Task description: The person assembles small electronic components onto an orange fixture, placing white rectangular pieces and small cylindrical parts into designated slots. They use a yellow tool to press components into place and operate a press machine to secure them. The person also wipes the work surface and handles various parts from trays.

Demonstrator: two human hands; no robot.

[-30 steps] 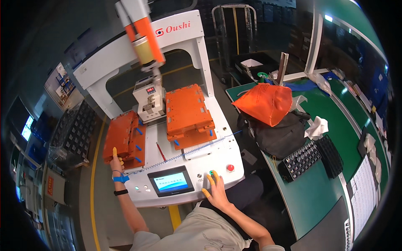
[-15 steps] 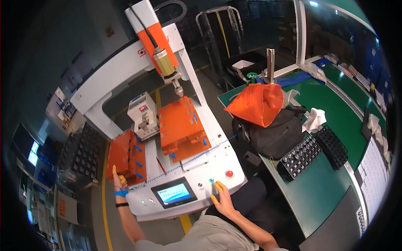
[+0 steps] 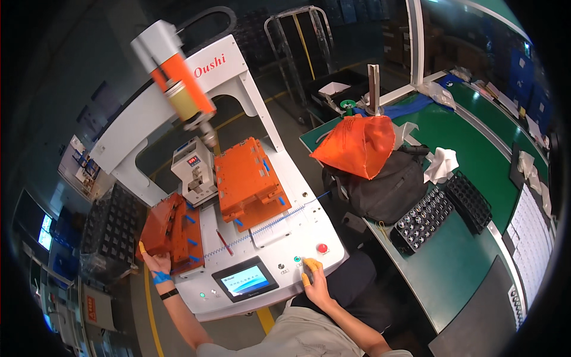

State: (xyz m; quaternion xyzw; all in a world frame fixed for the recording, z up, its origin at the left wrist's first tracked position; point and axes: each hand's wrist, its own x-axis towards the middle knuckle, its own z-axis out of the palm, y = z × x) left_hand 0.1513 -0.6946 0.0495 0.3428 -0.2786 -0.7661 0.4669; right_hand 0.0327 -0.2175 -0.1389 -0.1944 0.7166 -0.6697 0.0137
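Observation:
My left hand [image 3: 156, 266], with yellow finger cots and blue tape at the wrist, grips the near edge of an orange lid [image 3: 159, 229] on the left fixture [image 3: 188, 238]. The lid tilts up to the left, away from the fixture's base with its blue pegs. My right hand [image 3: 318, 285], also in yellow finger cots, rests on the white machine's front panel, fingers stretched out beside a green button [image 3: 297, 259]. Another orange fixture [image 3: 250, 181] lies flat on the machine bed. The orange and white machine head [image 3: 181, 89] stands above and to its left, somewhat blurred.
A small screw feeder [image 3: 195, 175] stands between the fixtures. The panel carries a touchscreen [image 3: 245, 279] and a red stop button [image 3: 322, 248]. A coiled blue cable and red pen cross the bed. On the right green table lie a black bag [image 3: 386, 193], orange sack [image 3: 360, 146] and black trays [image 3: 423, 220].
My left hand has swung the left fixture's lid up and leftward. The machine head has moved left, off the middle fixture. My right hand stays by the green button.

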